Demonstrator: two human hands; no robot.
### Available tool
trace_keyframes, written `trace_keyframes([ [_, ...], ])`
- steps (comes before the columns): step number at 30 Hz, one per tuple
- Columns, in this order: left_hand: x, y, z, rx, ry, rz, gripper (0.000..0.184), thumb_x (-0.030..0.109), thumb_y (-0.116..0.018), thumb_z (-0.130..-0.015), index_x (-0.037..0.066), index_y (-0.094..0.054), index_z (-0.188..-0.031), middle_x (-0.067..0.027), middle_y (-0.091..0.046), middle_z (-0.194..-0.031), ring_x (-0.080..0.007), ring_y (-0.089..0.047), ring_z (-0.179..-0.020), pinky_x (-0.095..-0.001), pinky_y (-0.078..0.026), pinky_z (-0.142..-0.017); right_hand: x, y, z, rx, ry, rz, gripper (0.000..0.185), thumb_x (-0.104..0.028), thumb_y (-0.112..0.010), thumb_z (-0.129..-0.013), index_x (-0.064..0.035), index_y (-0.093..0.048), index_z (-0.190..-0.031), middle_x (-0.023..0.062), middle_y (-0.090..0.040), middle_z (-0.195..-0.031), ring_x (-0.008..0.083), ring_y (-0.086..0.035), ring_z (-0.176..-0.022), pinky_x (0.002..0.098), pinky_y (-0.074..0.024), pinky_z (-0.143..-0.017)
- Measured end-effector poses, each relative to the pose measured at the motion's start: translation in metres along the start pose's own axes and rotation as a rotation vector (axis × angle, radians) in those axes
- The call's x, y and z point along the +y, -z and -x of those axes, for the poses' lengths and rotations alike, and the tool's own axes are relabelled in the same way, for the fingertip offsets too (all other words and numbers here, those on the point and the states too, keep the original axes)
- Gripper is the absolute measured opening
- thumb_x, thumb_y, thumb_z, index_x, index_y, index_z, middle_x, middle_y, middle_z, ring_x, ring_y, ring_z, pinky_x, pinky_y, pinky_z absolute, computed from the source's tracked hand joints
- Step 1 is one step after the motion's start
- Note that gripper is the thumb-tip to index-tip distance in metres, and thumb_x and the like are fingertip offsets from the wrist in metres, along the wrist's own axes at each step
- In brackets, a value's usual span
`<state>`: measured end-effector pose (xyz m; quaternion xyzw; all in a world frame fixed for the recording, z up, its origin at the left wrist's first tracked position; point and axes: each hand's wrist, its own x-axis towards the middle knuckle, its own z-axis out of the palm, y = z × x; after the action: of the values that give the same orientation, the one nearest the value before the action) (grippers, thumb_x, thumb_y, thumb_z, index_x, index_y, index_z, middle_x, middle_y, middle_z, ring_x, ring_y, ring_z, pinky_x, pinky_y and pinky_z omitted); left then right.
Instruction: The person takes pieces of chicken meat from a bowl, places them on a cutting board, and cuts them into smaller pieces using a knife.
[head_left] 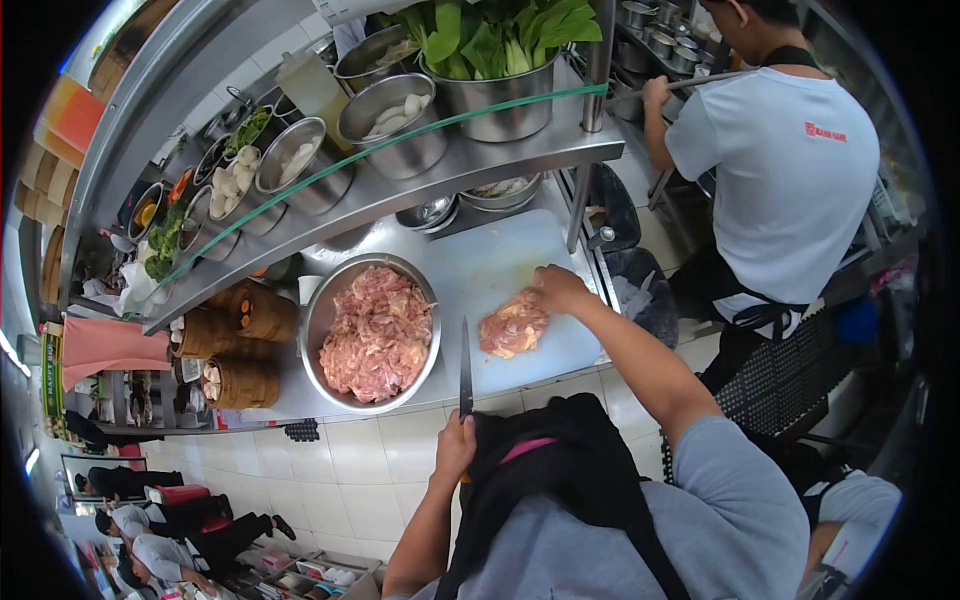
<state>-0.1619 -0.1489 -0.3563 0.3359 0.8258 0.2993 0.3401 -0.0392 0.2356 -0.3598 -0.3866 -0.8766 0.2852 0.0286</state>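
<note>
My left hand (457,447) is closed around the handle of a long knife (466,362), its blade pointing away from me along the left edge of a pale cutting board (470,262). On the board lies a piece of raw chicken (513,326), pink with yellowish fat. The fingers of my right hand (562,289) grip its upper right corner; the fingertips are partly hidden. Left of the board stands a steel bowl (309,372) heaped with raw chicken pieces (375,335). The blade is apart from the piece on the board.
A steel shelf (400,190) with a glass edge overhangs the counter, bearing metal pots and leafy greens (500,38). Bamboo steamers (245,383) stand left of the bowl. At right a co-worker (775,170) stands near dark bins (640,290). Other people are at lower left.
</note>
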Motion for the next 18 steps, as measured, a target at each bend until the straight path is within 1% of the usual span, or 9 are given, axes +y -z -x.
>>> trace_keyframes([
  [4, 0.031, -0.009, -0.009, -0.019, -0.165, -0.098, 0.026, 0.024, -0.051, -0.106, 0.004, -0.054, -0.121, -0.0312, -0.070, -0.091, -0.0548, -0.065, -0.086, -0.0642, -0.049, -0.075, -0.013, -0.013, 0.027, 0.027, 0.041, -0.020, 0.050, -0.040, -0.084, -0.077, -0.0076, -0.069, -0.113, 0.0160, -0.067, -0.114, 0.0360, -0.066, -0.108, 0.0460, -0.0552, -0.091],
  [7, 0.026, -0.019, -0.016, -0.065, -0.067, -0.224, 0.026, 0.024, -0.050, -0.106, 0.004, -0.054, -0.122, -0.0342, -0.068, -0.090, -0.0582, -0.063, -0.087, -0.0666, -0.048, -0.076, -0.027, -0.027, 0.031, 0.131, -0.034, -0.031, 0.058, -0.042, -0.085, -0.074, -0.0069, -0.069, -0.117, 0.0180, -0.068, -0.117, 0.0370, -0.066, -0.111, 0.0435, -0.0553, -0.094],
  [9, 0.015, -0.023, -0.019, -0.030, -0.032, -0.139, 0.026, 0.024, -0.049, -0.107, 0.003, -0.054, -0.121, -0.0324, -0.068, -0.085, -0.0552, -0.065, -0.079, -0.0638, -0.051, -0.072, -0.028, -0.033, 0.017, -0.079, -0.105, -0.006, 0.066, -0.040, -0.086, -0.069, -0.0062, -0.068, -0.122, 0.0201, -0.068, -0.119, 0.0367, -0.067, -0.112, 0.0424, -0.0560, -0.094],
  [11, 0.016, -0.017, -0.018, -0.006, -0.002, -0.061, 0.026, 0.025, -0.048, -0.108, 0.003, -0.055, -0.120, -0.0306, -0.068, -0.080, -0.0521, -0.067, -0.072, -0.0611, -0.053, -0.068, -0.037, -0.029, 0.009, -0.208, -0.075, -0.015, 0.072, -0.039, -0.087, -0.066, -0.0043, -0.067, -0.126, 0.0213, -0.068, -0.119, 0.0365, -0.068, -0.110, 0.0414, -0.0569, -0.093],
  [12, 0.027, -0.007, -0.013, -0.011, 0.063, 0.028, 0.026, 0.026, -0.048, -0.108, 0.003, -0.055, -0.118, -0.0257, -0.066, -0.074, -0.0441, -0.067, -0.064, -0.0549, -0.055, -0.062, -0.038, -0.028, 0.010, -0.339, -0.035, -0.021, 0.079, -0.038, -0.088, -0.062, -0.0025, -0.066, -0.129, 0.0224, -0.069, -0.120, 0.0364, -0.069, -0.107, 0.0404, -0.0577, -0.092],
  [13, 0.033, 0.000, -0.010, -0.011, 0.127, 0.118, 0.026, 0.027, -0.047, -0.109, 0.003, -0.055, -0.117, -0.0208, -0.065, -0.068, -0.0362, -0.068, -0.055, -0.0487, -0.056, -0.055, -0.035, -0.034, 0.010, -0.336, -0.040, -0.026, 0.079, -0.038, -0.088, -0.062, -0.0025, -0.066, -0.129, 0.0224, -0.069, -0.120, 0.0364, -0.069, -0.107, 0.0404, -0.0577, -0.092],
  [14, 0.031, 0.003, -0.008, 0.005, 0.115, 0.125, 0.027, 0.028, -0.047, -0.110, 0.002, -0.054, -0.115, -0.0129, -0.059, -0.062, -0.0225, -0.063, -0.047, -0.0375, -0.053, -0.047, -0.034, -0.039, 0.007, -0.421, 0.023, -0.171, 0.074, -0.033, -0.087, -0.065, -0.0012, -0.066, -0.128, 0.0205, -0.070, -0.117, 0.0327, -0.070, -0.102, 0.0385, -0.0584, -0.087],
  [16, 0.030, 0.009, -0.004, 0.013, 0.104, 0.151, 0.024, 0.026, -0.048, -0.110, 0.003, -0.053, -0.109, -0.0095, -0.057, -0.063, -0.0186, -0.060, -0.047, -0.0348, -0.051, -0.045, -0.033, -0.053, -0.001, -0.509, 0.104, -0.312, 0.069, -0.027, -0.086, -0.067, 0.0002, -0.067, -0.128, 0.0186, -0.071, -0.115, 0.0290, -0.072, -0.096, 0.0367, -0.0590, -0.083],
  [18, 0.025, 0.013, 0.003, 0.026, 0.103, 0.182, 0.022, 0.025, -0.048, -0.109, 0.004, -0.052, -0.103, -0.0062, -0.055, -0.065, -0.0148, -0.057, -0.046, -0.0322, -0.049, -0.043, -0.030, -0.065, -0.003, -0.585, -0.018, -1.092, 0.051, -0.013, -0.081, -0.076, 0.0022, -0.067, -0.123, 0.0124, -0.072, -0.111, 0.0195, -0.070, -0.089, 0.0321, -0.0578, -0.076],
])
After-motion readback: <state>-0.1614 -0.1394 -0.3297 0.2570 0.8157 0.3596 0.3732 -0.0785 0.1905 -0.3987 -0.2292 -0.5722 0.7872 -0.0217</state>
